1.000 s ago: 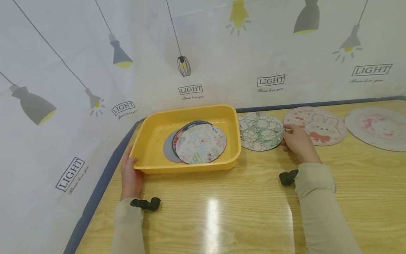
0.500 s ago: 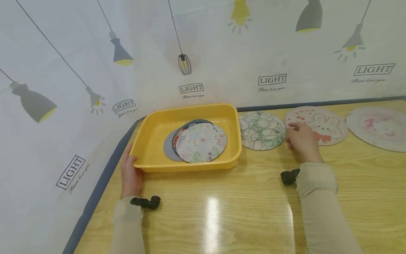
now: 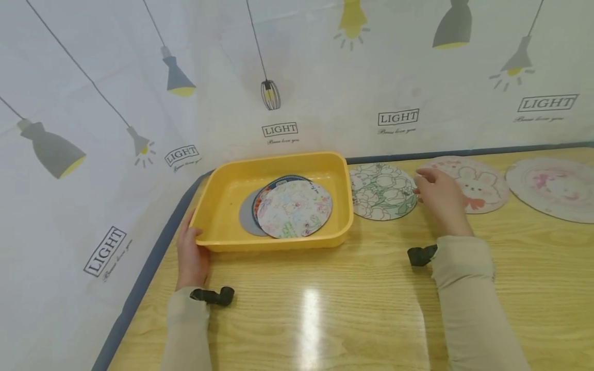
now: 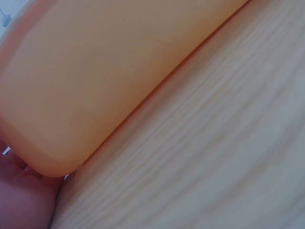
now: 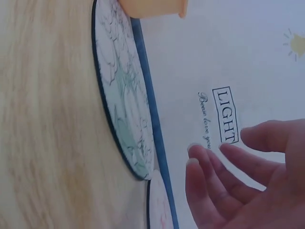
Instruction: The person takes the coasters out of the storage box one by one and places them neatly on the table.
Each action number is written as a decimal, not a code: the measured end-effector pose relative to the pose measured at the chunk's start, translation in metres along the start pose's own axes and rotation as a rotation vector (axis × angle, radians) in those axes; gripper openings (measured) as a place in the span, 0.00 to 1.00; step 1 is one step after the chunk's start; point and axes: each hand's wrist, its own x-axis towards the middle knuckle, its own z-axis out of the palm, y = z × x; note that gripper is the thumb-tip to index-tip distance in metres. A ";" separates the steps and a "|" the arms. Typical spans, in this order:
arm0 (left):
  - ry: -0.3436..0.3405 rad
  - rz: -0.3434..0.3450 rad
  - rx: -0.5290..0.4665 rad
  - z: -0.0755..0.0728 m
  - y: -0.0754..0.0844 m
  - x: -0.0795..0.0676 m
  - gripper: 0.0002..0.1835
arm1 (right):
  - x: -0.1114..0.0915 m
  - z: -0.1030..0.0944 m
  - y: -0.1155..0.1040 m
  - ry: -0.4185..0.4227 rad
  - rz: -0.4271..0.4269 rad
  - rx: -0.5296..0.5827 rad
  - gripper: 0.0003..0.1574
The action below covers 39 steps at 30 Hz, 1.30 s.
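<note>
**Steadying and Reaching**

Holding the yellow tray (image 3: 274, 246) by its near-left corner with the left hand (image 3: 192, 256); poising the right hand (image 3: 441, 201) just beside the flower-printed mat (image 3: 382, 191), flat on the worktop (image 3: 364, 304) between tray and rabbit-printed mat (image 3: 487, 185); right fingers (image 5: 196, 187) loosely bent, parted, gripping nothing. Step in hand, by judgement: laying out or gathering mats singly, direction uncertain. Called for next, probably: a pinch at a thin edge. Legible on the wall (image 3: 334, 98): boxed "LIGHT"; script beneath ending "love you", opening word unclear.
</note>
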 end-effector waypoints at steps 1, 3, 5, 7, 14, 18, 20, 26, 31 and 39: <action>-0.004 0.000 0.001 0.000 0.000 0.000 0.31 | 0.001 0.002 -0.002 0.004 -0.011 -0.008 0.36; -0.006 0.000 0.003 -0.002 0.000 0.000 0.31 | 0.001 0.004 -0.007 0.006 -0.049 -0.023 0.34; -0.008 0.004 0.000 -0.002 -0.001 0.000 0.31 | 0.000 0.007 -0.012 0.004 -0.077 -0.033 0.33; -0.010 0.007 -0.005 -0.002 -0.001 0.000 0.31 | -0.002 0.009 -0.017 -0.005 -0.100 -0.025 0.33; -0.009 0.014 -0.004 -0.001 0.000 0.000 0.31 | -0.008 0.016 -0.031 -0.049 -0.148 0.069 0.34; -0.014 0.011 -0.004 -0.001 0.000 0.000 0.31 | -0.008 0.018 -0.034 -0.067 -0.138 0.134 0.34; -0.014 0.014 0.003 -0.001 0.000 0.000 0.31 | -0.009 0.019 -0.036 -0.086 -0.135 0.157 0.35; -0.011 0.012 -0.001 -0.002 0.000 -0.001 0.31 | -0.012 0.019 -0.042 -0.090 -0.128 0.176 0.35; -0.013 0.013 -0.001 -0.001 0.000 -0.001 0.31 | -0.012 0.021 -0.046 -0.074 -0.140 0.161 0.32; -0.008 0.011 0.017 0.001 0.001 -0.002 0.31 | -0.018 0.026 -0.059 -0.102 -0.178 0.139 0.34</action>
